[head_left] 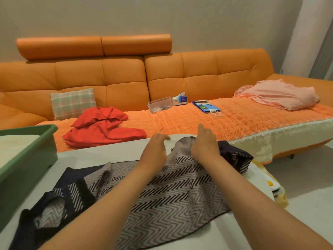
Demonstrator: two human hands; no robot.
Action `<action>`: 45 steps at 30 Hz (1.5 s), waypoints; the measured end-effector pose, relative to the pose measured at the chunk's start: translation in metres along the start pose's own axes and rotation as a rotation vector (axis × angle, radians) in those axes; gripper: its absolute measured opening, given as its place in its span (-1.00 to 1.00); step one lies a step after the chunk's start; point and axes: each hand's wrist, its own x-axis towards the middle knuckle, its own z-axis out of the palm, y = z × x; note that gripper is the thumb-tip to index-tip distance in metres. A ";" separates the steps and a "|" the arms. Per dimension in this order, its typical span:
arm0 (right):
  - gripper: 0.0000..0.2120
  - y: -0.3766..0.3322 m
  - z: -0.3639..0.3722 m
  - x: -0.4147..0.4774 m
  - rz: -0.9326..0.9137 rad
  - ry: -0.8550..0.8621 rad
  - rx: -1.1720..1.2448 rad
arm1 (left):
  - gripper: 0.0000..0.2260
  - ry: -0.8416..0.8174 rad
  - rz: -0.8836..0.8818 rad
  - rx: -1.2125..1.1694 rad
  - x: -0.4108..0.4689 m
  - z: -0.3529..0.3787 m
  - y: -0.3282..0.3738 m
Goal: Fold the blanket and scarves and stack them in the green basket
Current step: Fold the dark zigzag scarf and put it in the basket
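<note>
The green basket (27, 159) sat well left of our left hand (155, 147), with a pale folded cloth (18, 143) inside. That hand curled over the far edge of the zigzag scarf (162, 199); we could not tell whether it held any cloth. Just right of it, our right hand (205, 146) pinched the scarf's bunched grey end, and the rest spread back under both forearms on a white table (111, 152). Beyond the hands ran an orange sofa (126, 74). It held a checked cushion (73, 103) and a red cloth (102, 127) to the left, a clear box (159, 104), tissue box (179, 100) and blue paper bag (207, 107) ahead, and a pink cloth (277, 94) far right. The print on box and bag was too blurred to read.
</note>
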 end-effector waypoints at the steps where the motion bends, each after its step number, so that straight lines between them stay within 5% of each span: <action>1: -0.32 -0.007 0.003 -0.007 -0.079 0.014 -0.103 | -0.74 0.003 0.027 0.094 -0.009 0.001 -0.008; 4: -0.40 -0.029 0.017 -0.026 -0.457 0.050 -0.295 | -0.84 -0.065 0.019 0.345 -0.038 0.000 -0.034; 7: -0.52 -0.041 0.041 -0.044 -0.677 -0.119 -0.343 | -0.84 -0.103 -0.058 0.400 -0.056 -0.007 -0.059; 11: -0.38 -0.025 0.058 -0.050 -0.534 -0.390 -0.395 | -0.56 -0.335 -0.206 0.382 -0.064 -0.027 -0.078; 15: -0.34 -0.017 0.054 -0.046 -0.478 -0.337 -0.491 | -0.40 -0.496 -0.221 0.486 -0.065 -0.040 -0.087; 18: -0.39 -0.031 0.058 -0.047 -0.568 -0.298 -0.460 | -0.35 -0.441 -0.179 0.544 -0.066 -0.037 -0.085; 22: -0.42 -0.043 0.066 -0.051 -0.584 -0.470 -0.323 | -0.36 -0.469 -0.192 0.471 -0.068 -0.039 -0.083; 27: -0.40 -0.060 0.064 -0.046 -0.513 -0.428 -0.473 | -0.57 -0.139 -0.082 0.390 -0.077 -0.082 -0.080; 32: -0.43 -0.117 0.068 -0.082 -0.637 -0.385 -0.326 | -0.68 -0.008 -0.163 0.468 -0.114 -0.126 -0.098; 38: -0.39 -0.168 0.097 -0.132 -0.725 -0.480 -0.226 | -0.80 -0.037 -0.323 0.635 -0.166 -0.172 -0.118; 42: -0.41 -0.176 0.109 -0.148 -0.716 -0.496 -0.317 | -0.57 -0.186 -0.363 0.646 -0.190 -0.189 -0.120; 45: -0.45 -0.177 0.108 -0.153 -0.703 -0.445 -0.352 | -0.65 -0.216 -0.347 0.646 -0.203 -0.199 -0.122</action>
